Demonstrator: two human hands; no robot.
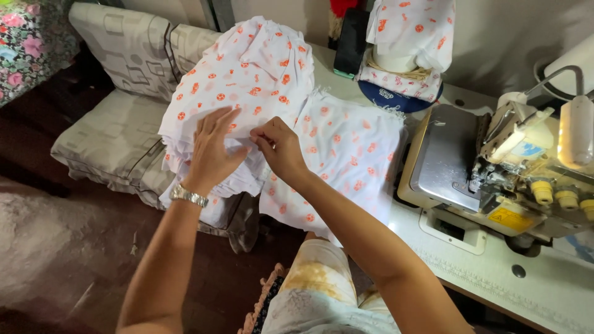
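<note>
Stacked white fabric pieces with orange prints sat at the left end of the sewing table, partly overhanging a grey patterned cushion. Left hand, silver watch on its wrist, lay flat and spread on the stack's near edge, gripping nothing. Right hand was closed, pinching a fold of that cloth just beside it. More printed fabric draped toward the overlock sewing machine on the right.

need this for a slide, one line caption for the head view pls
Left hand lies flat on a stack of white orange-print fabric while the right hand pinches its edge, beside a sewing machine.
</note>
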